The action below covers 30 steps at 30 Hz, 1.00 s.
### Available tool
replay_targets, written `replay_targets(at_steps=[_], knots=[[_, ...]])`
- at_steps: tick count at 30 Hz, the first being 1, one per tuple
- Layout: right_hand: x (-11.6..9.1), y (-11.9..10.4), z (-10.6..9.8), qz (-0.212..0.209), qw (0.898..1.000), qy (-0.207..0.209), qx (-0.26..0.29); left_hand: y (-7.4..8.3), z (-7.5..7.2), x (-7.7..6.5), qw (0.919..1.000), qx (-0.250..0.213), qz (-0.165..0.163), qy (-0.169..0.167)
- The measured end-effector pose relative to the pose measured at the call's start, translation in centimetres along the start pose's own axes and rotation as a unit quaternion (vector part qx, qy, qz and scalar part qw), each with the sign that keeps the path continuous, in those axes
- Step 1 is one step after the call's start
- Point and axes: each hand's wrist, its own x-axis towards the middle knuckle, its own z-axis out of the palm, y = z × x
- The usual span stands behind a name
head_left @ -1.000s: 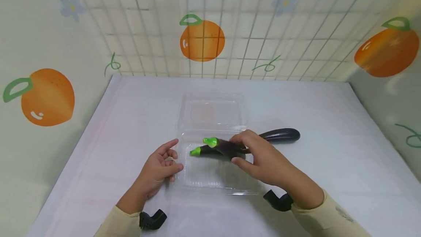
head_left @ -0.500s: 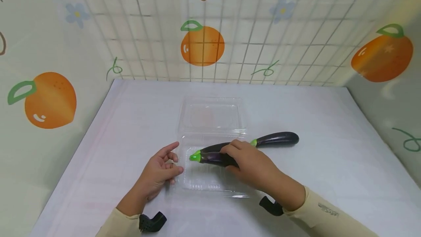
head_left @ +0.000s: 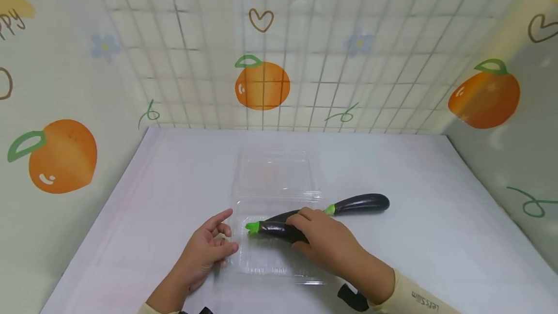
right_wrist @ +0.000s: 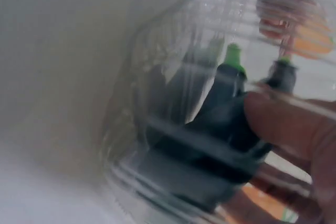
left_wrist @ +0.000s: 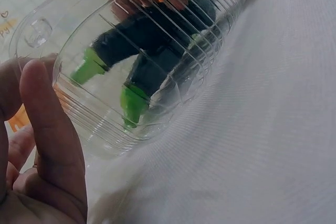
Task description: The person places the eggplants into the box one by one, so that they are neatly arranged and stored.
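Observation:
A clear plastic clamshell container (head_left: 261, 259) lies on the white table with its lid (head_left: 275, 173) folded back. My right hand (head_left: 333, 243) grips a dark purple eggplant (head_left: 276, 230) with a bright green stem, low inside the container. Just behind it, a second eggplant (head_left: 281, 217) lies in the same base, partly covered by the right hand. My left hand (head_left: 202, 253) holds the container's left rim, thumb and index finger at the edge. In the left wrist view, two green stems (left_wrist: 134, 103) show through the plastic wall.
A third eggplant (head_left: 364, 203) rests on the table right of the container, its green stem toward the container. Behind the white table (head_left: 414, 168) stands a wall (head_left: 370, 81) printed with oranges.
My right hand has lowered the eggplant and laid it leftward beside the second one. The left hand stays at the rim. The head view has tilted upward.

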Motion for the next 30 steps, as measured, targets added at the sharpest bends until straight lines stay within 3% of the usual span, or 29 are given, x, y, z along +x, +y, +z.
replay_targets(at_steps=[8,30], knots=[[-0.3,0.0,0.5,-0.012,1.000,0.008,-0.027,-0.1,0.2,-0.4,1.0000,-0.006,0.003,0.000],[-0.4,0.7,1.2,-0.065,0.996,0.052,-0.034,0.0,0.4,-0.4,0.9999,-0.003,0.002,0.010]])
